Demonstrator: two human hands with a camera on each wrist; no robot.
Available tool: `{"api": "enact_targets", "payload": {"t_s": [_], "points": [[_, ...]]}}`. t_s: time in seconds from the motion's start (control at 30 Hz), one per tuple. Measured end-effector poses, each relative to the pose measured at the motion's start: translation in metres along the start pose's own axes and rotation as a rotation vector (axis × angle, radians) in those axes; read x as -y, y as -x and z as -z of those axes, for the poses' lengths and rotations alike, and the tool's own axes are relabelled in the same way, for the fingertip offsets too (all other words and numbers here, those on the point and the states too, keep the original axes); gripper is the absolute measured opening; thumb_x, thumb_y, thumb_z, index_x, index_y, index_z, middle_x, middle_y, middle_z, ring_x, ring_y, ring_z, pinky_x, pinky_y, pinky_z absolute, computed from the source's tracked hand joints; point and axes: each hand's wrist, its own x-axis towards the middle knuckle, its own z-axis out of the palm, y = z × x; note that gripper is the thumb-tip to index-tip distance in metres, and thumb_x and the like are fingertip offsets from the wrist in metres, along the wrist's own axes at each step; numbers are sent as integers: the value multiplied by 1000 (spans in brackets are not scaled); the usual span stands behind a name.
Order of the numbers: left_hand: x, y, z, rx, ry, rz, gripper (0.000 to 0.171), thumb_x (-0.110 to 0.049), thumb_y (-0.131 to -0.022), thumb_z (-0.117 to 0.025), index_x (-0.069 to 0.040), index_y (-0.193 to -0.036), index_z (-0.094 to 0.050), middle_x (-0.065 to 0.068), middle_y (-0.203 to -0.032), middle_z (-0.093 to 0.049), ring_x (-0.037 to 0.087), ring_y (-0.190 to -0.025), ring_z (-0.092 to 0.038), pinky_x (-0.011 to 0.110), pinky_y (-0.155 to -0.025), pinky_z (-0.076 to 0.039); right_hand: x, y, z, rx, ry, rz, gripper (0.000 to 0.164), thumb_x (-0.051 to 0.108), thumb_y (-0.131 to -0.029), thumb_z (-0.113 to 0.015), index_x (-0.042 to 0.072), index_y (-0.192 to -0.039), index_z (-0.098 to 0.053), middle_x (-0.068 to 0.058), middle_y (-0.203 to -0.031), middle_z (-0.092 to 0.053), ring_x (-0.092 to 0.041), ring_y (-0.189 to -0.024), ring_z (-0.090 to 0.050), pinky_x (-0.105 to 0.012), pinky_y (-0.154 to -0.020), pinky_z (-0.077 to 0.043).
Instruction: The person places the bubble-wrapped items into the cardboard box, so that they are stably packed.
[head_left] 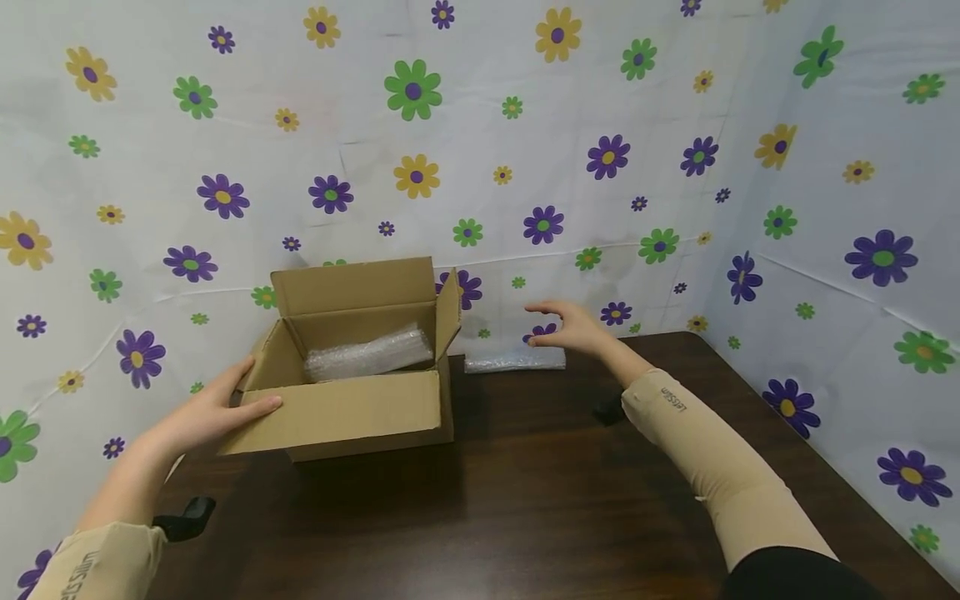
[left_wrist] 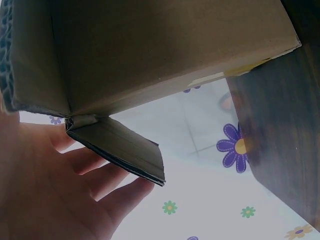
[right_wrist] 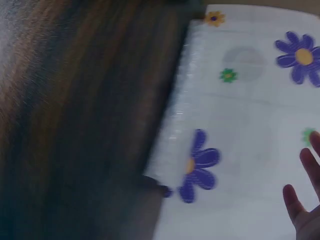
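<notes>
An open cardboard box (head_left: 375, 443) stands on the table at left of centre in the head view. My left hand (head_left: 198, 417) grips its front left corner, thumb on the front flap (head_left: 352, 408). From the left wrist view, the fingers lie behind a side flap (left_wrist: 122, 142). Inside the box is a bubble-wrapped bundle (head_left: 367, 354), whose contents I cannot make out. My right hand (head_left: 573, 329) is in the air, thumb and fingers apart, holding nothing. Just below and left of it, a flat bubble-wrapped piece (head_left: 515, 362) lies at the table's back edge.
The dark wooden table (head_left: 540, 483) runs up to a flower-printed cloth wall (head_left: 480, 142) at the back. Another flowered wall (head_left: 832, 200) borders its right side. Beige sleeves (head_left: 712, 450) cover both forearms, with a black strap end (head_left: 185, 519) hanging by the left one.
</notes>
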Motion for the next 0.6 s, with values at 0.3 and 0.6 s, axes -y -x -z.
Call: {"api": "enact_targets", "payload": {"t_s": [0.3, 0.6], "points": [[2, -1, -1, -11, -2, -9, 94, -38, -96, -60, 6, -152, 0, 40, -147, -16, 59, -132, -19, 74, -97, -24, -25, -1, -30, -4, -12, -59, 70, 33, -77, -82, 6, -136, -57, -13, -138, -55, -36, -126, -49, -54, -104, -38], [2, 1, -2, -10, 25, -2, 95, -38, -95, -61, 7, -152, 1, 40, -149, -12, 60, -134, -14, 74, -98, -20, -33, -10, -54, 103, 21, -121, 76, 30, -76, -83, 4, -140, -51, -14, -142, -50, -37, -130, -45, -54, -107, -34]]}}
